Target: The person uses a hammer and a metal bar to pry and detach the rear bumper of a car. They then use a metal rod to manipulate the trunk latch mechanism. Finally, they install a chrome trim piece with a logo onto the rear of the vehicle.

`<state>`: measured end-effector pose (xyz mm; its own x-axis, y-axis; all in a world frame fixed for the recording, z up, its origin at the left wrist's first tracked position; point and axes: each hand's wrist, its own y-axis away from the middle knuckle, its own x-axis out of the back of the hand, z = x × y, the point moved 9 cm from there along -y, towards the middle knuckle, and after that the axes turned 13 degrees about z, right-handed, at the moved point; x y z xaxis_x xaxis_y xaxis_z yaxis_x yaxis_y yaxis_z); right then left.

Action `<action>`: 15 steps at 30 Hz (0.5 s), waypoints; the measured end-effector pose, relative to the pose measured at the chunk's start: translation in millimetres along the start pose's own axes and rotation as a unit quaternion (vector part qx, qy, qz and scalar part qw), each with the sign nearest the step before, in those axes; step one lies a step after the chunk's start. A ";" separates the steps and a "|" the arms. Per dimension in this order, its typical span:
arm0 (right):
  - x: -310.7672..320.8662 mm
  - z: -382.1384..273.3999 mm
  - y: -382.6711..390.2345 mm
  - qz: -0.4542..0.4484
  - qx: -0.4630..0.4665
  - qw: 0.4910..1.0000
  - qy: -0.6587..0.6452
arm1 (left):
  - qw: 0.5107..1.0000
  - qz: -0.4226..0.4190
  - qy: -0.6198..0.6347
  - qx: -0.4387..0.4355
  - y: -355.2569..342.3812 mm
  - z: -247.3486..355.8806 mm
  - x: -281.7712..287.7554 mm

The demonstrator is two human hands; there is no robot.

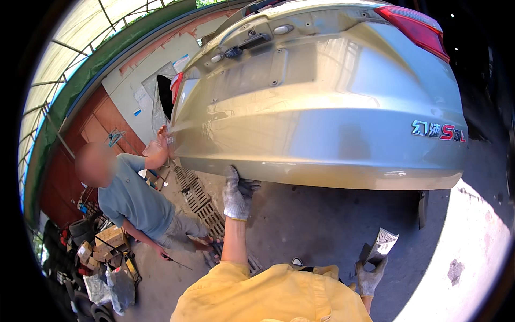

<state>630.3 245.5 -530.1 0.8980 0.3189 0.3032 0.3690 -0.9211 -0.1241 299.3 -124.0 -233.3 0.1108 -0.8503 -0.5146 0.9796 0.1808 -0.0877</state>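
Observation:
A gold car tailgate [322, 134] is raised in front of me, its bottom edge level with my reach. My left hand [237, 196], in a grey-white work glove, grips that edge, thumb on the outer face and fingers underneath. Low on the right, away from the car, my gloved right hand [370, 276] is closed around a dark angular piece with a silvery printed face [383, 244]. What kind of piece it is, I cannot make out. Chrome and red lettering [439, 130] sits on the tailgate's right side, below a red tail light [416, 31].
At the left a person in a blue-grey shirt [142, 196] touches the tailgate's left edge and holds a thin dark tool [179, 263] low down. Slotted drain grates [198, 198] run across the floor. Cardboard boxes [111, 236], plastic bags [119, 290] and tyres lie behind that person.

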 end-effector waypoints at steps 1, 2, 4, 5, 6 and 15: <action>-1.5 3.5 -0.6 -0.010 -0.027 1.000 -0.013 | 0.999 -0.008 -0.033 -0.013 2.1 12.7 -5.0; -1.8 8.5 -2.0 0.018 -0.015 0.999 -0.028 | 0.996 -0.033 -0.080 -0.026 8.1 30.8 -11.6; -2.0 38.5 -8.7 0.087 -0.002 0.995 -0.044 | 0.949 0.003 -0.292 -0.122 23.4 73.7 -27.5; -0.4 54.4 -20.6 0.119 -0.017 0.990 -0.067 | 0.914 0.019 -0.343 -0.214 36.4 95.3 -37.7; 6.8 62.1 -38.2 0.158 -0.046 0.982 -0.090 | 0.876 0.049 -0.354 -0.322 53.0 126.1 -61.1; 86.0 73.0 -105.1 0.353 -0.154 0.836 -0.390 | 0.524 -0.087 -0.554 -0.640 -10.1 319.3 -156.7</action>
<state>686.3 386.0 -559.9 0.7932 -0.3907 -0.4672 -0.2903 -0.9169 0.2739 325.6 -150.5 120.6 0.7635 -0.5452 0.3461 0.1535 -0.3673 -0.9173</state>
